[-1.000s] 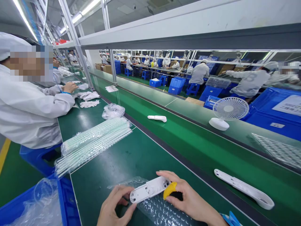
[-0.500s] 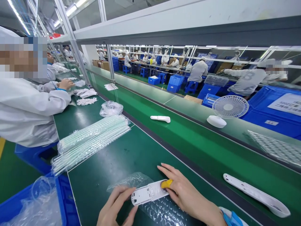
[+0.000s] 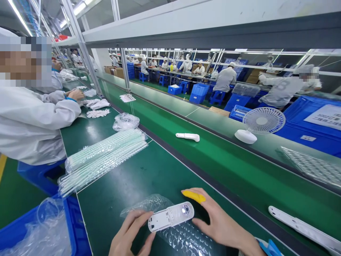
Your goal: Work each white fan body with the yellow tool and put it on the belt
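A white plastic housing (image 3: 170, 216) lies on a sheet of bubble wrap (image 3: 176, 234) at the near edge of the green bench. My left hand (image 3: 130, 234) steadies its left end with fingertips pinched against it. My right hand (image 3: 217, 224) sits just right of the housing, fingers stretched out and off the part, with a yellow cot (image 3: 194, 196) on the index fingertip.
On the green conveyor, a long white part (image 3: 306, 229) lies to the right and a smaller white part (image 3: 188, 136) farther up. Bagged white strips (image 3: 103, 156) and a blue bin (image 3: 39, 227) are at left. A co-worker in white (image 3: 29, 124) sits left. A white desk fan (image 3: 259, 124) stands beyond.
My right hand has lifted off the housing's right end and drawn back to the right, baring the round lens there. The parts on the conveyor have drifted rightward.
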`<move>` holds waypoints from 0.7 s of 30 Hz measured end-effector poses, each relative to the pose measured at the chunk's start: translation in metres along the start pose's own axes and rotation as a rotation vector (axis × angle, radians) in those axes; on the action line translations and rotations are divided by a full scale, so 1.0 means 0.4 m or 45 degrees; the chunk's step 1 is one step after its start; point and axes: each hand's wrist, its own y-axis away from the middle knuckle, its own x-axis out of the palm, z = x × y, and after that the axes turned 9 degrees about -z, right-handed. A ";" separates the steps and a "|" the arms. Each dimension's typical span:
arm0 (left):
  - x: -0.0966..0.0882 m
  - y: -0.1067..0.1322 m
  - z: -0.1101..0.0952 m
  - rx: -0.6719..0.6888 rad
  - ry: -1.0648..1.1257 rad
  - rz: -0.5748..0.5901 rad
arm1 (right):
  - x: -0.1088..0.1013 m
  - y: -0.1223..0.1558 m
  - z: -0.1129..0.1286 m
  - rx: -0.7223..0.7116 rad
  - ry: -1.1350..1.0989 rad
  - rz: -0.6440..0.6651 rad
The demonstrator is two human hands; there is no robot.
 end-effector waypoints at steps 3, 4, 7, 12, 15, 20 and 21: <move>0.002 -0.003 0.000 -0.043 0.047 -0.002 | 0.034 0.009 -0.006 0.048 0.044 0.025; 0.002 -0.003 0.002 -0.087 0.069 -0.013 | 0.042 0.008 -0.011 0.058 0.052 0.003; -0.001 -0.003 0.013 -0.266 0.152 -0.082 | 0.036 -0.019 -0.042 0.113 0.164 -0.141; -0.010 -0.006 0.037 -0.509 0.397 -0.103 | -0.068 -0.126 -0.140 0.373 0.538 -0.492; -0.016 -0.010 0.044 -0.623 0.520 -0.063 | -0.128 -0.181 -0.201 0.483 0.628 -0.571; -0.022 -0.010 0.049 -0.854 0.651 0.017 | -0.160 -0.197 -0.225 0.539 0.584 -0.601; -0.020 -0.010 0.048 -0.887 0.682 0.022 | -0.152 -0.190 -0.211 0.524 0.556 -0.619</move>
